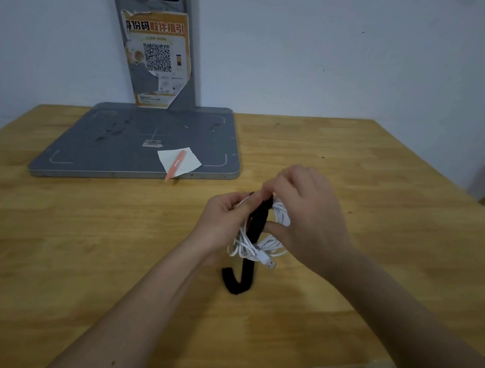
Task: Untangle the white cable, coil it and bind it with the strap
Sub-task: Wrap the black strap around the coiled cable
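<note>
My forearms are bare right up to the bottom edge of the view, with no sleeve showing on either. My left hand (225,215) and right hand (302,212) carry no ring, watch, bracelet or glove. The nails I can see are short and plain.

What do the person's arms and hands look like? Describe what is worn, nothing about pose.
Both forearms are bare right to the bottom edge of the view: no sleeves show. The left hand and right hand wear no gloves, and no watch, bracelet or ring can be seen on either. No markings show on them. The nails are too small to judge.
</note>
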